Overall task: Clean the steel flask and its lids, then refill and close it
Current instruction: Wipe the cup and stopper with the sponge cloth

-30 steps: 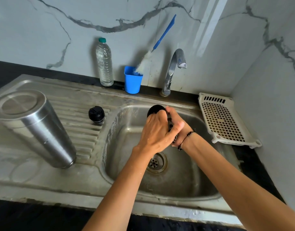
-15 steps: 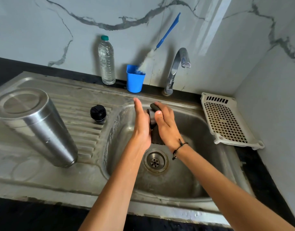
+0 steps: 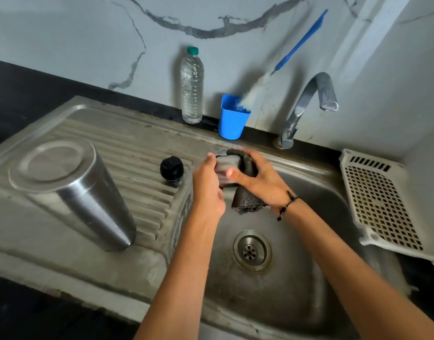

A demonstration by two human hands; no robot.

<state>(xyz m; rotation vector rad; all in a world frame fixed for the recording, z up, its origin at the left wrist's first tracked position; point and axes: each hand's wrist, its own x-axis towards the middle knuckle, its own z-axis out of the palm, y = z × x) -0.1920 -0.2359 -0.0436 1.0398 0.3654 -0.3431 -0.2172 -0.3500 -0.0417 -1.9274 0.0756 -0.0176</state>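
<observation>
The steel flask (image 3: pixel 71 192) stands upside down on the draining board at the left. Its black stopper lid (image 3: pixel 171 169) sits on the ribs beside the basin. Over the basin's far left corner my left hand (image 3: pixel 207 186) grips the steel cup lid (image 3: pixel 227 165) from the left. My right hand (image 3: pixel 257 179) holds a dark scrub pad (image 3: pixel 246 202) wrapped against the lid's right side, thumb across the front. The pad's lower end hangs below the lid.
A steel sink (image 3: pixel 297 285) with a drain (image 3: pixel 251 250) lies below my hands. Behind stand a water bottle (image 3: pixel 192 87), a blue cup (image 3: pixel 232 119) holding a blue-handled bottle brush (image 3: pixel 302 42), and the tap (image 3: pixel 307 101), not running. A white perforated tray (image 3: pixel 380 200) sits at the right.
Both hands have turned the cup lid so its steel side now faces me. The right hand has moved the pad round to the lid's right side, and the hands have shifted slightly left.
</observation>
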